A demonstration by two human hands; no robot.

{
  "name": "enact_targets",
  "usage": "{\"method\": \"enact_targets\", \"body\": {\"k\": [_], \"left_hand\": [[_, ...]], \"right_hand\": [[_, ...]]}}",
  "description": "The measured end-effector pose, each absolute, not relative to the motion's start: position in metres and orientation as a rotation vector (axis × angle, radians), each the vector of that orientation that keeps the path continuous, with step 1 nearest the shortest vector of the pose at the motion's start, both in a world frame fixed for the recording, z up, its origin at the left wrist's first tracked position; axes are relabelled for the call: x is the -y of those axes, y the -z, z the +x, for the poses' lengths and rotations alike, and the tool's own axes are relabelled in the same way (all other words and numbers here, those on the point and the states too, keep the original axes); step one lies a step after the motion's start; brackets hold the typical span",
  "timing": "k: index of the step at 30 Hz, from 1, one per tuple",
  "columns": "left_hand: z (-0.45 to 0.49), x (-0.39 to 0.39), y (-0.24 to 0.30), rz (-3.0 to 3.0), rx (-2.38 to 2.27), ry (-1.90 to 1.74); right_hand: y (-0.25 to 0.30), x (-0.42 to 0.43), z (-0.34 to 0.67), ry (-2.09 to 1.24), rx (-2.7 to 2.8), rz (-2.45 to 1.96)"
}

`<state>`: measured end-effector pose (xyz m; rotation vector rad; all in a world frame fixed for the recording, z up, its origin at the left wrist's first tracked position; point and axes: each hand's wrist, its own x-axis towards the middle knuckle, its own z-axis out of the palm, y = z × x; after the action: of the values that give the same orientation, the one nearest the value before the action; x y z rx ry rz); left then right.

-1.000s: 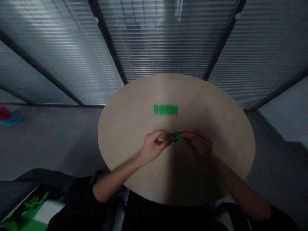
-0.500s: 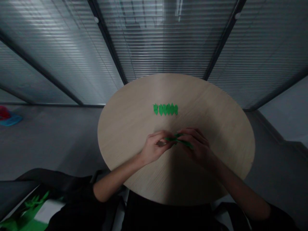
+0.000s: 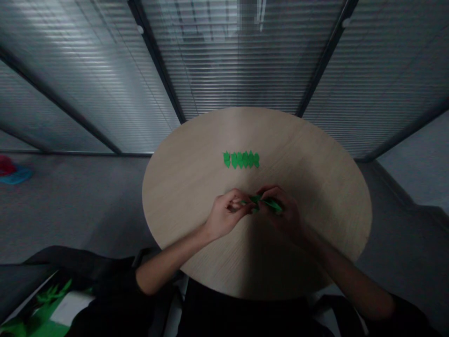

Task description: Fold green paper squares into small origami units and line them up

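Note:
Over the near middle of the round wooden table (image 3: 189, 182), both hands pinch one small folded green paper piece (image 3: 272, 204). My left hand (image 3: 228, 210) is closed on its left side, thumb and fingertips together. Closed on the right side is my right hand (image 3: 286, 215), with part of the green piece showing between its fingers. The fingers hide much of its shape. Beyond the hands, several small green leaf-like folded pieces (image 3: 240, 160) lie side by side in a short row on the tabletop.
At the lower left, a container holds green sheets (image 3: 47, 327), green leafy shapes (image 3: 52, 294) and a white paper (image 3: 72, 308). A red and blue object (image 3: 14, 174) sits on the floor at far left. Glass walls with blinds (image 3: 238, 70) stand behind the table.
The fingers of my right hand have curled in and shifted slightly, and the green paper piece has turned a little between the hands. The row of green pieces is unmoved.

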<state>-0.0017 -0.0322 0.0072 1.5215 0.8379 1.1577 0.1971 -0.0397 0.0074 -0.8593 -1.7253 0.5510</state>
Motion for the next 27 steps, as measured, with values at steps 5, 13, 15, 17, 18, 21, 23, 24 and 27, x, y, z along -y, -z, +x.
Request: {"method": "enact_targets", "body": {"k": [5,13,15,17,18,21,23,24,27], "left_hand": [[-0.0017,0.0307,-0.0013,1.496,-0.837,-1.145],[-0.0002,0.0332,-0.0055,1.490,-0.833,-1.232],[0.0001,0.0343,-0.0063,1.495,-0.831,-1.239],[-0.0002,0.0347,-0.0063,1.510,-0.833,-1.238],[-0.0006,0.0347,-0.0062,1.522,-0.833,-1.238],[-0.0019,0.0345,-0.0068,1.570,-0.847,-1.244],[-0.0024,0.0346,-0.0078,1.594,-0.862,-1.243],[-0.0024,0.0347,-0.0083,1.597,-0.864,-1.240],[-0.0018,0.0353,-0.0087,1.575,-0.845,-1.224]], "right_hand": [[-0.0100,0.0404,0.1948,-0.575,1.693,-0.809],[-0.0112,0.0431,0.1944,-0.500,1.661,-0.826],[-0.0099,0.0430,0.1946,-0.510,1.658,-0.828],[-0.0089,0.0427,0.1947,-0.540,1.651,-0.834],[-0.0087,0.0424,0.1947,-0.552,1.647,-0.835],[-0.0093,0.0416,0.1945,-0.567,1.664,-0.828],[-0.0100,0.0414,0.1942,-0.562,1.672,-0.820],[-0.0102,0.0414,0.1940,-0.562,1.666,-0.821],[-0.0097,0.0419,0.1935,-0.547,1.628,-0.833]]}}
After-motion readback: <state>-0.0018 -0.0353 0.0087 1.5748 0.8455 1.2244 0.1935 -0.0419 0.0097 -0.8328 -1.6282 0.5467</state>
